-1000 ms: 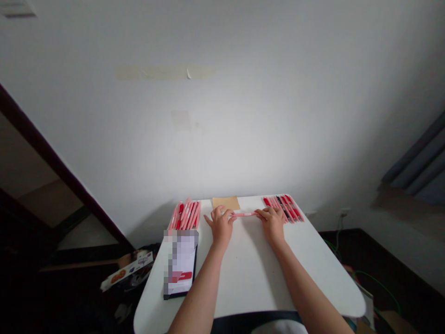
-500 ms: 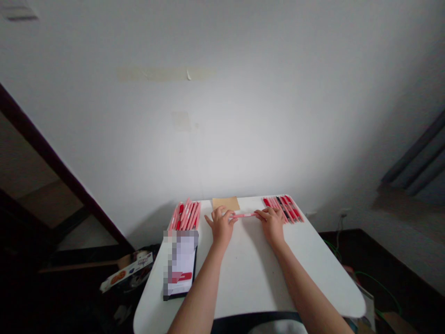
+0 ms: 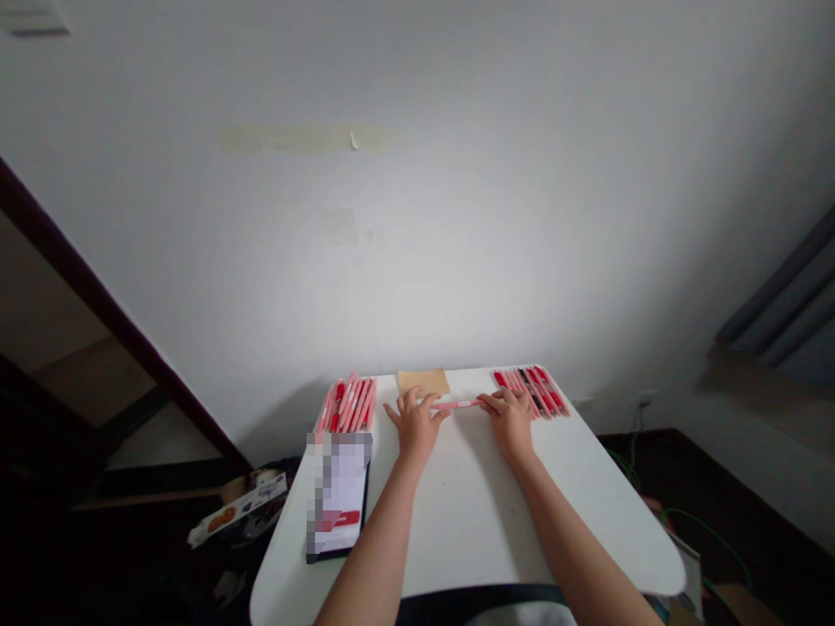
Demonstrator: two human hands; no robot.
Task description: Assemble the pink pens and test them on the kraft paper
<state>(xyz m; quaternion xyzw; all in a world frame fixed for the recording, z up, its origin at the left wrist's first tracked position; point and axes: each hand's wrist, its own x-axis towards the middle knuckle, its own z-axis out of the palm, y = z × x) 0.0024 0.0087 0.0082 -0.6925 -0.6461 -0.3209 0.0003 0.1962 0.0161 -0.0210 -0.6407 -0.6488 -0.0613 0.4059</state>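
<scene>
A pink pen [image 3: 458,403] lies crosswise near the far edge of the white table [image 3: 470,513]. My left hand [image 3: 415,426] pinches its left end and my right hand [image 3: 510,421] pinches its right end; both hands rest on the tabletop with fingers closed on the pen. A bunch of pink and red pens [image 3: 349,404] lies at the far left, just left of my left hand. Another row of red, pink and black pens [image 3: 533,389] lies at the far right, beside my right hand.
A tan paper square [image 3: 424,381] sits at the table's far edge between the pen groups. A dark-edged box or booklet [image 3: 339,496] lies on the left side of the table. A white wall stands right behind the table. A printed carton [image 3: 238,509] lies on the dark floor at left.
Almost nothing has moved. Both hands stay on the pink pen; the left hand's fingers have shifted slightly along it.
</scene>
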